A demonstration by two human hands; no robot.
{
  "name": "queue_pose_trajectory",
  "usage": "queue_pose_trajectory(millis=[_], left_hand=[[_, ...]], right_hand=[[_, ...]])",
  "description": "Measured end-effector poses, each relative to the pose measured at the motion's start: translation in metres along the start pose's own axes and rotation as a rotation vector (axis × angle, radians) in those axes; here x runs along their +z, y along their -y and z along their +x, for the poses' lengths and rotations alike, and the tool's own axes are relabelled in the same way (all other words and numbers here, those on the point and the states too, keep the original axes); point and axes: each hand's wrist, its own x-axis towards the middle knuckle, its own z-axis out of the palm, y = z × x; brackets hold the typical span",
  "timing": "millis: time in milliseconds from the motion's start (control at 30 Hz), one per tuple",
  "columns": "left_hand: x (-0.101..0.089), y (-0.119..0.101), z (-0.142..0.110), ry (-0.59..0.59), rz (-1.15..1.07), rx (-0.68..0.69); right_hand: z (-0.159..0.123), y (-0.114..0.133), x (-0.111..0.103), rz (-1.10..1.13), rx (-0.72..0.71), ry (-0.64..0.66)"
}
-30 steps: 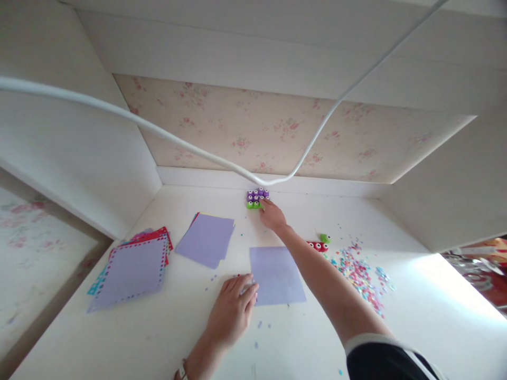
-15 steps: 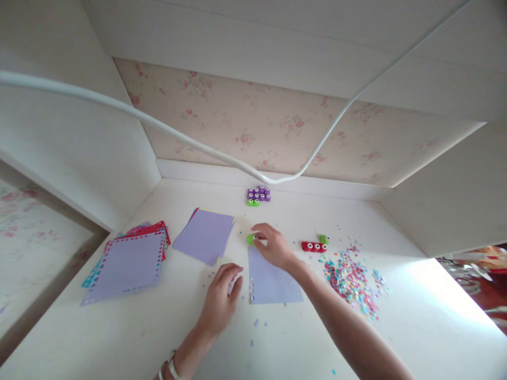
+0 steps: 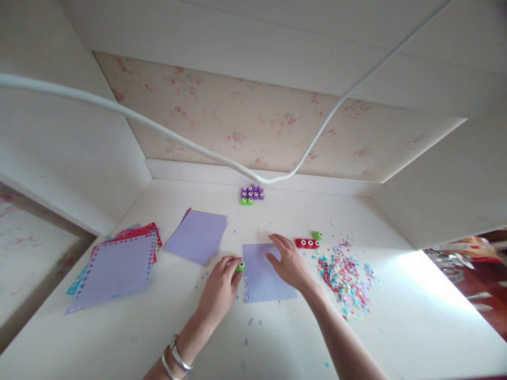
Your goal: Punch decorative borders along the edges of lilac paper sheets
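Between the thumb and fingers of my left hand [image 3: 218,285] is a small green craft punch [image 3: 240,267] with a white, dark-centred button. It sits at the left edge of a purple paper sheet [image 3: 271,274], which has a row of small punched holes along its lower left side. My right hand [image 3: 288,259] rests on or just above that sheet's upper right part, fingers apart and holding nothing. Off to its right stand red punches [image 3: 308,243] in a row, with another green punch [image 3: 317,235] just behind them.
Purple and green punches [image 3: 252,195] cluster near the back wall. A stack of paper [image 3: 198,235] lies left of the sheet, and hole-edged sheets [image 3: 114,266] lie farther left. Colourful punched paper bits [image 3: 344,274] are heaped at right. A white cable [image 3: 190,142] hangs across the view.
The green punch has passed from my right hand to my left, moving from the sheet's top left corner down to its left edge. My right hand has opened and shifted right.
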Motion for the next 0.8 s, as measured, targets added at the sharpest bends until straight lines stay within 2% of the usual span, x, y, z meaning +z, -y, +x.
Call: queue_pose_trajectory(millis=[67,167,667,800], left_hand=[[-0.001,0.001,0.0,-0.003,-0.005,0.014],[-0.004,0.002,-0.001,-0.016,-0.017,0.027],[-0.004,0.006,-0.005,-0.037,-0.029,0.039],[-0.004,0.007,-0.006,-0.041,-0.036,0.041]], right_hand=[[-0.002,-0.015,-0.007,-0.082,0.018,0.074],[-0.006,-0.025,-0.01,-0.09,0.016,0.146],[-0.013,-0.036,-0.003,-0.078,0.045,0.022],[-0.016,-0.035,-0.004,0.003,0.076,-0.05]])
